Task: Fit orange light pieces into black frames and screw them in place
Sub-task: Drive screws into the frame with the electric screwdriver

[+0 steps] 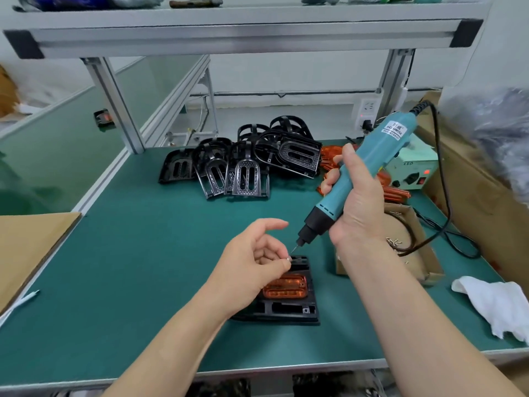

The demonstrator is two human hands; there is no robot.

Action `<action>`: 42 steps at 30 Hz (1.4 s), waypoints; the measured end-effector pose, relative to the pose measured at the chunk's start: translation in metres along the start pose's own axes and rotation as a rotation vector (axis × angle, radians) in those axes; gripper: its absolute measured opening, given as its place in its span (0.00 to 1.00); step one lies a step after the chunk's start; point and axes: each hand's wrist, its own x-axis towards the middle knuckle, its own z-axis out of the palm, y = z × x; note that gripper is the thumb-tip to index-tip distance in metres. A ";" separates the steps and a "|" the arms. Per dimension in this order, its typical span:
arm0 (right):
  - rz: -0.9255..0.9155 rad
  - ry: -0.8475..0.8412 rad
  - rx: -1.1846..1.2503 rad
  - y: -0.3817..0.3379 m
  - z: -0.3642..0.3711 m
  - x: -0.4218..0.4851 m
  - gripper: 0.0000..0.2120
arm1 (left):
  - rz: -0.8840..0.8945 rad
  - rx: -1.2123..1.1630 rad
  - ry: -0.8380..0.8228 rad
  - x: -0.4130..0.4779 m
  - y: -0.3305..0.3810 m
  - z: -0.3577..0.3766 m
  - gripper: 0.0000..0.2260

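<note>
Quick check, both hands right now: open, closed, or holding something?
Left hand: pinches a small screw between thumb and finger.
Right hand: grips the screwdriver.

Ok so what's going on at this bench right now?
A person is assembling lights at a green bench. The right hand grips a teal electric screwdriver, tilted with its bit pointing down. The left hand pinches a small screw right by the bit's tip, just above a black frame that already has an orange light piece seated in it. Spare frames are piled behind, with loose orange pieces beside them.
</note>
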 end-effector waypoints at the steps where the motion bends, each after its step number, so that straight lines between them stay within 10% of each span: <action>1: -0.008 -0.007 0.002 0.001 0.002 -0.002 0.07 | 0.013 0.006 0.005 0.000 0.000 -0.001 0.23; 27: -0.176 0.064 -0.135 0.017 0.018 -0.013 0.09 | 0.203 0.463 0.327 -0.012 -0.003 0.011 0.25; 42: -0.224 -0.027 -0.249 0.037 0.017 -0.021 0.10 | 0.121 0.557 0.211 -0.019 -0.018 -0.020 0.36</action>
